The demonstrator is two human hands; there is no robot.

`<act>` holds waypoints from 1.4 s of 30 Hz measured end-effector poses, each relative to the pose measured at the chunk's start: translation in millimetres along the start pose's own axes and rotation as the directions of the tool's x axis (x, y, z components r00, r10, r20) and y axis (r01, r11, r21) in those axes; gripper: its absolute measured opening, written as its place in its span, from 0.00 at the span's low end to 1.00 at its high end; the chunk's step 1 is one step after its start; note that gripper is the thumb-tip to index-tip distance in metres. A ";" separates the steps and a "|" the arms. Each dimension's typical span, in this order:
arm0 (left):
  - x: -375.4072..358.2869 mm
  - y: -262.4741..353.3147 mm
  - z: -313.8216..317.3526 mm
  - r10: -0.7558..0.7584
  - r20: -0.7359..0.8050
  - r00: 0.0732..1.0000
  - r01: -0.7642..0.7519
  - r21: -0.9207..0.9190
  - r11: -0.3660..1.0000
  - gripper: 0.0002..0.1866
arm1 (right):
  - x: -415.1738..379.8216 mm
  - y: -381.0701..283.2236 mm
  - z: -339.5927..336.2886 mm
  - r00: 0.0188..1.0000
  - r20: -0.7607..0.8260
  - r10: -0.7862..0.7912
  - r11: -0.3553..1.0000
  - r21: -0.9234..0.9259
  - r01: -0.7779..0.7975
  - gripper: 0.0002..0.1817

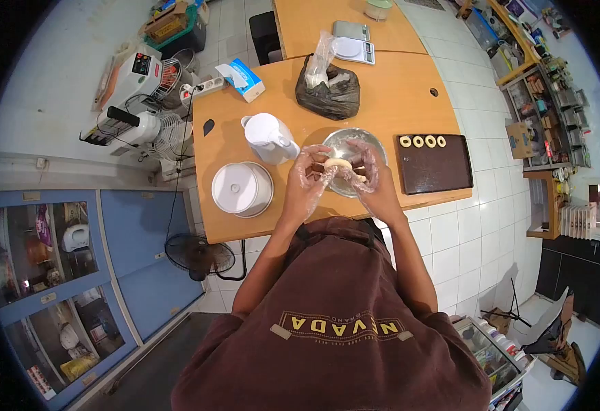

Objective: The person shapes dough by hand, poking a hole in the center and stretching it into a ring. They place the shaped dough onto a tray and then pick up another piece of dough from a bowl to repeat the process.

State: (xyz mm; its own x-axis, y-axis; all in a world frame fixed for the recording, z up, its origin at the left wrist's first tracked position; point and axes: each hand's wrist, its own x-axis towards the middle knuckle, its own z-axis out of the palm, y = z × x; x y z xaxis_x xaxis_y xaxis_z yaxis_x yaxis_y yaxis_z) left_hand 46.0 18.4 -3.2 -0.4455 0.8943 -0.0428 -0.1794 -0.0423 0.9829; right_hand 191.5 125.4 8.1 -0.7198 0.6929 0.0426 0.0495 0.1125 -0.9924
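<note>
A pale piece of dough (338, 164) is held up between my two hands, above the near part of a metal bowl (358, 137). My left hand (308, 179) grips its left side and my right hand (371, 177) its right side; both are dusted with white flour. The bowl is partly hidden behind the hands. To the right lies a dark rectangular tray (435, 168) with several dough rings (418, 142) in a row along its far edge.
Left on the wooden table (228, 219) stand a white pitcher (265, 133) and a round white container (236, 188). Farther back are a black plastic bag (337, 103), a blue tissue pack (245, 77) and a white scale (354, 51). A black fan (197, 257) stands below left.
</note>
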 end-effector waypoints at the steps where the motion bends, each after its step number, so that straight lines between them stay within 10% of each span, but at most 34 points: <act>1: -0.6 0.4 -0.2 0.002 -0.018 1.000 -0.002 -0.026 1.000 0.23 | -0.5 -1.3 -1.6 1.000 -0.002 -0.002 1.000 -0.009 0.002 0.28; 42: 2.8 -3.3 -8.9 -0.060 0.043 0.997 0.063 -0.058 0.996 0.19 | 2.7 5.8 -1.4 0.999 -0.040 0.021 0.998 0.063 -0.018 0.29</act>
State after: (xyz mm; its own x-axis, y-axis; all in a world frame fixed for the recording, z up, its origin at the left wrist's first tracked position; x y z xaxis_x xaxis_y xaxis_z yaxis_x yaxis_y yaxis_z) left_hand 37.5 17.2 -8.2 -0.3953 0.9137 -0.0944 -0.2572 -0.0115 0.9663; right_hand 190.8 129.0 2.7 -0.6903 0.7230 0.0266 0.0191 0.0550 -0.9983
